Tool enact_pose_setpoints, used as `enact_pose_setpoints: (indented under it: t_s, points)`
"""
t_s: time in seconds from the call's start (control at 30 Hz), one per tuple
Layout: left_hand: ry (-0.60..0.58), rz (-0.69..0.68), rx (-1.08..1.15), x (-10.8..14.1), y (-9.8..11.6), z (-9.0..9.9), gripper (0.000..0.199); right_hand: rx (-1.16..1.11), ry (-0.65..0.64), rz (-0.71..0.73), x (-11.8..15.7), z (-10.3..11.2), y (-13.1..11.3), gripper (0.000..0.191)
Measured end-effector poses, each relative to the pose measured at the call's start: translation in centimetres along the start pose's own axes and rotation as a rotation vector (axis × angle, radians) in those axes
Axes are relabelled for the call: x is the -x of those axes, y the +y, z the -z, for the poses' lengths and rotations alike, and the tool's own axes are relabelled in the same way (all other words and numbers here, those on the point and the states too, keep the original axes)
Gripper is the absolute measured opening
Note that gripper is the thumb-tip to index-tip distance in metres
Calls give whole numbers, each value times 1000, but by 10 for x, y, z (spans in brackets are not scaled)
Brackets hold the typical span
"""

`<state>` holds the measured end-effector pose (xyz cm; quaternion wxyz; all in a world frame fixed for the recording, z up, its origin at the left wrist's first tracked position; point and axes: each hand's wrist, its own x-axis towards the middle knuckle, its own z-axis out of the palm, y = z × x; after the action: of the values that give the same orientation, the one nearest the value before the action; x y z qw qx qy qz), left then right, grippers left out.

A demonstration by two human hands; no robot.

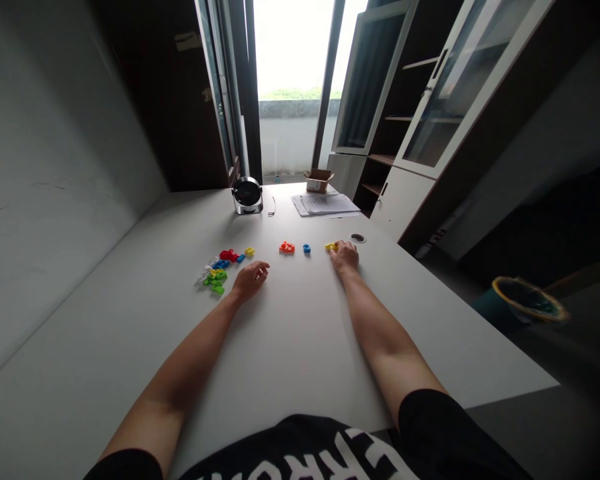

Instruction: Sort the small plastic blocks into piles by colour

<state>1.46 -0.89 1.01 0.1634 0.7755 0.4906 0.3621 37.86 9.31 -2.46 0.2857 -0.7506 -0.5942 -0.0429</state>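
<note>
My right hand [346, 257] has its fingertips closed on a yellow toy block [329, 247] at the right of a loose row; the fingers partly hide the block. To the left of it in the row sit a small blue block [307, 249] and a cluster of orange blocks [287, 247]. My left hand [251, 279] rests on the table, loosely curled with its fingers apart and nothing visible in it. Beside it lies a mixed pile of blocks: red [229, 255], blue [221, 265], green [215, 280] and whitish [203, 273], with a single yellow block [249, 252] at its edge.
On the white table [290, 347] stand a round black device on a silver stand [247, 195] and a small open cardboard box [318, 181] behind papers [326, 204]. A cable hole [358, 238] lies past my right hand. A wall borders the left; a bin [527, 300] is at right.
</note>
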Motion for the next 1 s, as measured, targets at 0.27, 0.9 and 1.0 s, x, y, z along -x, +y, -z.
enact_pose_setpoints:
  t_s: [0.27, 0.9, 1.0]
  points:
    - [-10, -21, -4, 0, -2, -1, 20, -2, -10, -14, 2, 6, -5, 26]
    - [215, 40, -226, -3, -17, 7, 14, -233, -11, 242, 25, 13, -45, 25]
    - [283, 66, -254, -2, -18, 9, 12, -326, -81, 305, 33, 15, -62, 21]
